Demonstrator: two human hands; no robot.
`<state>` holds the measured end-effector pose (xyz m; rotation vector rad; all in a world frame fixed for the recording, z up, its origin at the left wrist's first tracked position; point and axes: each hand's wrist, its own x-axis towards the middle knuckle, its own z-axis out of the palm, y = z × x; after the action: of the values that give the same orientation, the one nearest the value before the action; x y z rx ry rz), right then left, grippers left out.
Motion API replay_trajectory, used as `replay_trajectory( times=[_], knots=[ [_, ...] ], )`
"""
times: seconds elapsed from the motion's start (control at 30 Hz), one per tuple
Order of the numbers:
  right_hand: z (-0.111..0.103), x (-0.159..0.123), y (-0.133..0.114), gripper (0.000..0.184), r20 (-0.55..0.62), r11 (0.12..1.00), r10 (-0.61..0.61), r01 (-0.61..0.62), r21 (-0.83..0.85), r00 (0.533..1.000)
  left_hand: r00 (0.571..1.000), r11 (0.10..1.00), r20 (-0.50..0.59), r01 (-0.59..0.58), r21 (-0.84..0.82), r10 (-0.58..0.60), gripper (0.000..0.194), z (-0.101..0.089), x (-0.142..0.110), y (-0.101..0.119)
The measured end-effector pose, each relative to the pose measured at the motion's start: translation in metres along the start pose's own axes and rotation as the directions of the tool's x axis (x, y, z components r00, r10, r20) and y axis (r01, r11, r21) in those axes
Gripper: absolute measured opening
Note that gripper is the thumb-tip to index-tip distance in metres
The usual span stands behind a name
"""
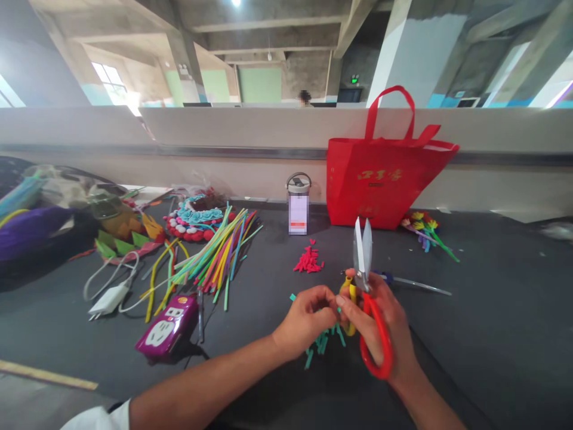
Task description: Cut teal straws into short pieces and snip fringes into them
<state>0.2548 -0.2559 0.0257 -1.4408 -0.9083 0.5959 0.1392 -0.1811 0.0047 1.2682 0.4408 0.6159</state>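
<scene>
My right hand [389, 316] is wrapped round scissors [376, 334] with red handles. Their blades point up, slightly apart, and its thumb reaches my left fingertips. My left hand [308, 316] is closed in a pinch, a small teal strip [339, 310] showing at its fingertips; most of what it holds is hidden. Below the hands lie several short teal pieces [321, 341] on the dark table. A yellow looped thing [351, 307] shows behind my right fingers, partly hidden. Beyond my hands sits a small pile of red pieces [308, 260].
Left are long coloured strips [224, 251], a purple box with sockets [168, 327] and a white charger [108, 300]. Behind stand a phone [298, 214], a lidded cup [298, 182] and a red bag [380, 185]. Right lie a clear rod [421, 285] and coloured flowers [423, 224].
</scene>
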Motion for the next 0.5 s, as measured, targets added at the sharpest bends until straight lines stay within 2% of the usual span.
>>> replay_trajectory(
  times=[0.17, 0.37, 0.5],
  knots=[
    [0.011, 0.016, 0.009, 0.040, 0.035, 0.999, -0.021, 0.023, -0.039, 0.999, 0.999, 0.995, -0.032, 0.016, -0.097, -0.020, 0.009, -0.012, 0.007, -0.009],
    [0.012, 0.026, 0.029, 0.050, 0.229, 0.971, 0.055, -0.106, 0.216, 0.972, 0.997, 0.991, 0.058, 0.059, -0.123, -0.052, 0.002, -0.030, 0.010, -0.014],
    [0.011, 0.026, 0.037, 0.055, 0.245, 0.944, 0.043, -0.120, 0.307, 0.969, 0.995, 0.981, 0.043, 0.101, -0.167, -0.095, 0.005, -0.034, 0.009, -0.012]
  ],
)
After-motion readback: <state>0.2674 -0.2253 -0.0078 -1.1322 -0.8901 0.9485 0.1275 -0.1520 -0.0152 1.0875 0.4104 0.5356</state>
